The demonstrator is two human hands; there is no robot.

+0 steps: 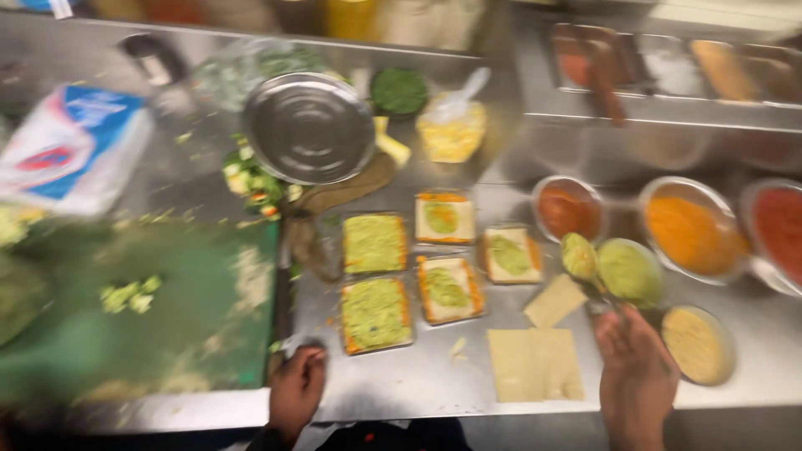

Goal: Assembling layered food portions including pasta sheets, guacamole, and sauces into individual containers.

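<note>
My right hand grips a spoon loaded with green paste, held just beside a small bowl of the same green paste. My left hand rests closed at the steel counter's front edge, by the corner of a green cutting board; whether it holds anything is unclear. Several bread slices lie on the counter; two on the left are fully coated green, the others have a green dab in the middle. Plain cheese slices lie in front of them.
Bowls of orange, red and yellow sauces stand at the right. An upturned steel plate, chopped vegetables, a tub of yellow shreds and a blue-and-white packet sit farther back.
</note>
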